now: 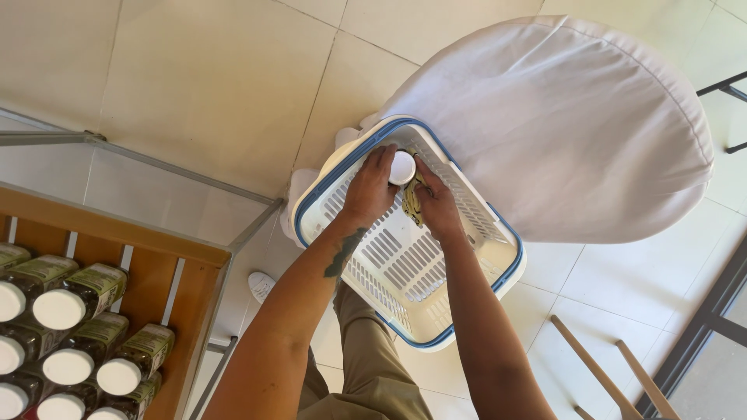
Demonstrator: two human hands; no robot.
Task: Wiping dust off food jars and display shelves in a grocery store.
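— What do we see, biggest thing first?

— We see a pale tiled floor (202,70) across the frame, and at the upper right a round seat under a white cloth cover (576,124). At the lower left we see a wooden shelf (148,264) holding rows of dark jars with white lids (78,307).

— And in the middle?

— We see a white slotted basket with a blue rim (405,264), touching the covered seat's edge. Inside it, at its upper end, stands a jar with a white lid (402,167).

— The hands?

— Our left hand (371,187) is closed round the jar's left side, fingers curled at the lid. Our right hand (436,204) presses the jar's right side, fingers closed on it over its patterned label. Both forearms reach up from the bottom of the frame.
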